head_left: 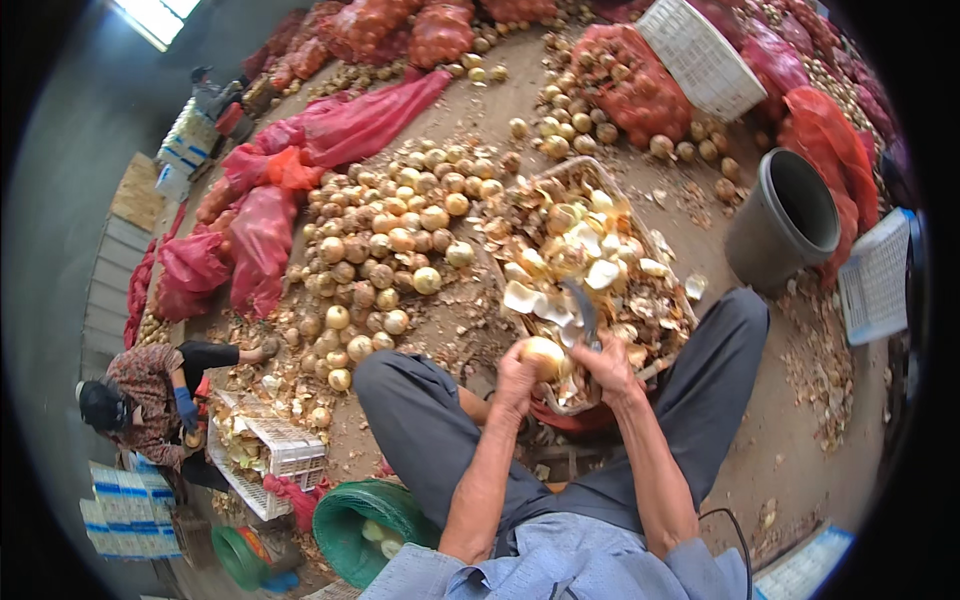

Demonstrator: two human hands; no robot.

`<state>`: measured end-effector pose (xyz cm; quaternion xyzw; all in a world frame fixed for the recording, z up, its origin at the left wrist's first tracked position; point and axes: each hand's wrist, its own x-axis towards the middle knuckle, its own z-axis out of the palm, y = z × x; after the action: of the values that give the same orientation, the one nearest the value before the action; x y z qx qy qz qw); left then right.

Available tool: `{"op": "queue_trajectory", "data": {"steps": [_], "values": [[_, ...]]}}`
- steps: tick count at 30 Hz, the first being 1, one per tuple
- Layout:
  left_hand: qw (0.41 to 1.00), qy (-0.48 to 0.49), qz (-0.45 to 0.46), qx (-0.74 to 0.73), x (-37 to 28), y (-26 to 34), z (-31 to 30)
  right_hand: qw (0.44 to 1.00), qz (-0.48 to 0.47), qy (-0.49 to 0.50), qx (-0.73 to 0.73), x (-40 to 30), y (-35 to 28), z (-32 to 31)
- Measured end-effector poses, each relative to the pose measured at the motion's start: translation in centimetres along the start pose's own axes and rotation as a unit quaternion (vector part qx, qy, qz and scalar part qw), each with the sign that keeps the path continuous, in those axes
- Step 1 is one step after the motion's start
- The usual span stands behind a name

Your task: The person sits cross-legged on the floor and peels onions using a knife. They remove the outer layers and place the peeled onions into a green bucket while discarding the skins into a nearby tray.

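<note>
My left hand is closed around a yellow onion, held above the near end of a crate. In my right hand is a knife with a dark curved blade, which points away from me. The right thumb reaches toward the onion; whether it touches is hard to tell. Beneath both hands stands the crate, heaped with onion skins and pale peeled layers. Its near rim sits between my knees.
Loose onions are piled ahead to the left. A grey bucket stands right, a green mesh container by my left thigh. Red mesh sacks and a white crate lie beyond. A co-worker sits left beside another white crate.
</note>
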<state>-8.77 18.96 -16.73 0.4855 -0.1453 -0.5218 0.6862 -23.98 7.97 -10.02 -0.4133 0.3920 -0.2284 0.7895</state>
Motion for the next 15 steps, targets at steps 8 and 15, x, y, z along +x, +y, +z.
{"op": "queue_trajectory", "data": {"steps": [8,15], "values": [[0.986,0.02,0.046,-0.156,1.0,0.4,0.0,0.972,-0.11,0.052,-0.203,-1.7,1.4,1.1],[0.996,0.023,0.066,-0.056,0.5,0.7,0.8,0.89,-0.247,0.066,-0.377,-2.0,5.3,2.5]]}}
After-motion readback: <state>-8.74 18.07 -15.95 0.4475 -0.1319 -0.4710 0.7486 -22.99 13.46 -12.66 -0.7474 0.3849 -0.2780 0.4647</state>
